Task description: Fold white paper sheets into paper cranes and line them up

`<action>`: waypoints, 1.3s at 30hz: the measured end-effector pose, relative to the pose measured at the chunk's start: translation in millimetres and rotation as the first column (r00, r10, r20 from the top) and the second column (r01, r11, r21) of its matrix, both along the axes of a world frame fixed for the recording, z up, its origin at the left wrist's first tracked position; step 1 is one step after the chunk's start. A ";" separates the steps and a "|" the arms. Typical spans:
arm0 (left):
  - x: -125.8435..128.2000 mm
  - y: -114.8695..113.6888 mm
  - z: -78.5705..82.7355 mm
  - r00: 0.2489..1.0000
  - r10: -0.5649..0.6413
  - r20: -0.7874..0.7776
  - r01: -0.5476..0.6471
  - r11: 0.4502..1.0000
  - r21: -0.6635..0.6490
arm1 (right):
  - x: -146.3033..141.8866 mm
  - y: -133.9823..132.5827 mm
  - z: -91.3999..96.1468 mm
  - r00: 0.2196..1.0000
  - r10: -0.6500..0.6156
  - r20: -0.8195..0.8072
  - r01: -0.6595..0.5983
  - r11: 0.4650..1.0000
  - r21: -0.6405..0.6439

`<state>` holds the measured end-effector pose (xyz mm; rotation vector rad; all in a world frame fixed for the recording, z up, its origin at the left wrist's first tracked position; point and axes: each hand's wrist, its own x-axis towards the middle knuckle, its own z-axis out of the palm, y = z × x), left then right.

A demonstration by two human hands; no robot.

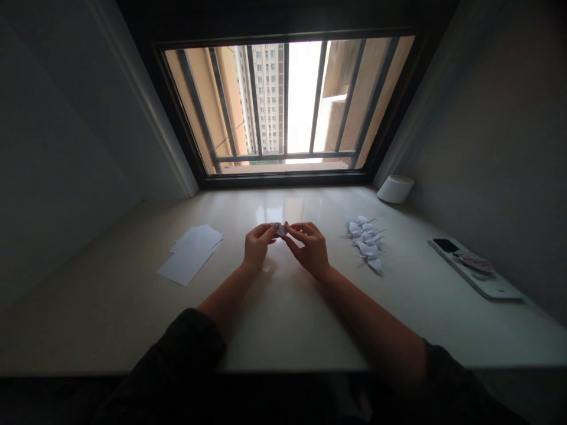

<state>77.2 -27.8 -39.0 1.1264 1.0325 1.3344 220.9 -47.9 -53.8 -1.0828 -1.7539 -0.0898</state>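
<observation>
Between both hands, above the middle of the pale counter, is a small folded piece of paper [282, 230]. My left hand [257, 243] pinches its left side, with the thumb on top. The thumb and fingers of my right hand [310, 245] close on its right side. My fingers cover much of the paper, so its folded shape is hard to make out. Right of my hands, several white folded paper cranes [367, 241] lie in a cluster. On the left, a fanned stack of white paper sheets [188, 260] rests flat.
A white round object, perhaps a roll, [396, 189] stands at the back right. Nearer along the right wall lies a pale phone [496, 285] with something crumpled on it. The counter [283, 330] ends in a front edge before me; a barred window [287, 106] is behind.
</observation>
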 end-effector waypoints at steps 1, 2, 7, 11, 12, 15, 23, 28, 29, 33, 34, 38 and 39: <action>-0.2 -0.1 0.1 1.000 -0.001 0.002 0.001 1.000 0.000 | 0.5 -0.1 0.2 1.000 0.009 -0.001 -0.009 1.000 0.012; -0.3 -0.3 0.1 1.000 -0.001 0.004 0.001 1.000 0.001 | 0.9 -0.2 0.4 1.000 0.019 -0.004 -0.019 1.000 0.025; 1.2 -2.2 0.2 1.000 -0.007 0.009 0.007 1.000 0.004 | 2.5 -1.6 3.4 0.998 0.053 -0.025 -0.052 0.998 0.024; 3.4 -3.8 1.3 0.999 -0.007 0.032 0.008 1.000 -0.011 | 2.5 -3.6 7.0 0.999 0.043 -0.025 -0.043 0.999 -0.009; 3.7 -3.9 1.6 0.999 -0.007 0.042 0.007 1.000 -0.011 | 2.5 -4.1 7.9 0.999 0.039 -0.013 -0.039 0.999 -0.010; 4.3 -3.7 1.6 0.997 -0.009 0.074 0.009 1.000 0.003 | 2.9 -4.9 9.6 0.999 0.019 0.040 -0.018 1.000 -0.011; 5.2 -4.5 -2.4 0.997 -0.041 0.066 0.037 0.998 0.057 | 6.3 1.2 4.2 1.000 -0.011 -0.008 0.011 1.000 -0.025; 4.4 -4.3 -1.0 0.999 0.003 0.036 -0.007 0.995 0.102 | 5.5 2.0 3.3 0.989 0.041 -0.143 -0.049 0.998 -0.050; 4.5 -4.4 -0.4 0.999 -0.005 0.043 0.001 0.996 0.090 | 5.5 1.9 3.5 0.987 0.043 -0.155 -0.052 0.997 -0.054; 5.1 -5.4 2.1 0.996 -0.040 0.075 0.037 0.998 0.048 | 6.0 1.9 3.7 0.989 0.046 -0.143 -0.053 0.998 -0.045; 5.2 -5.7 2.6 0.996 -0.043 0.079 0.041 0.999 0.035 | 6.1 1.9 3.5 0.989 0.050 -0.140 -0.056 0.997 -0.045; 5.4 -6.1 3.6 0.994 -0.063 0.090 0.068 0.997 -0.048 | 5.9 2.1 2.4 0.990 0.051 -0.135 -0.059 0.997 -0.056; 5.3 -6.1 3.5 0.993 -0.070 0.093 0.076 0.995 -0.068 | 6.1 2.0 2.3 0.991 0.052 -0.127 -0.060 0.996 -0.059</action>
